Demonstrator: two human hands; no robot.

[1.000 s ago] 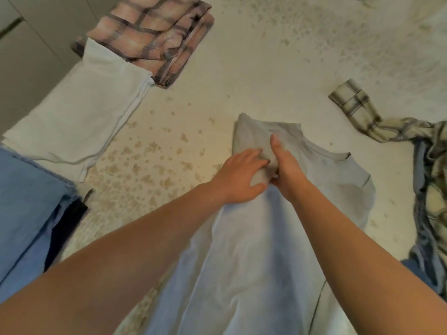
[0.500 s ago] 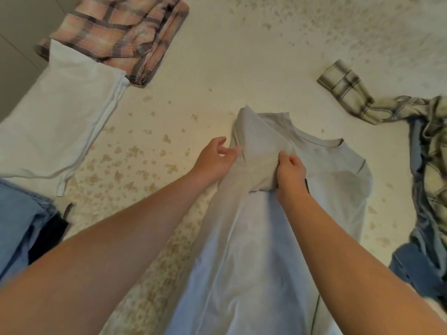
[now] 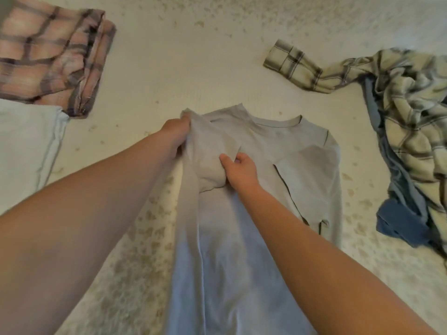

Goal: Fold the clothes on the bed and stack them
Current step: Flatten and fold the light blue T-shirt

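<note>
Both hands grip the pale grey cotton T-shirt (image 3: 278, 146) lying mid-bed: left hand (image 3: 175, 130) at its folded edge, right hand (image 3: 239, 169) pinching the sleeve. A folded pink checked shirt (image 3: 53, 56) lies far left, a crumpled yellow plaid shirt (image 3: 399, 93) right, partly cut off.

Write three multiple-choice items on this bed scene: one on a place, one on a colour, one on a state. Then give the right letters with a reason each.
1. Where does the folded pink plaid garment lie?
A. far left of the bed
B. far right of the bed
C. under the grey shirt

2. What colour is the garment under the crumpled yellow-green plaid shirt?
A. red
B. blue
C. white

3. What is the left hand doing?
A. resting flat on the bedspread
B. hanging idle
C. gripping the folded left edge of the grey shirt

Key: 1 A, it sits at the upper left corner of the view. 2 B, blue cloth shows beneath the plaid. 3 C, its fingers close on the shirt's shoulder fold, while the right hand pinches the turned-in sleeve.
</note>
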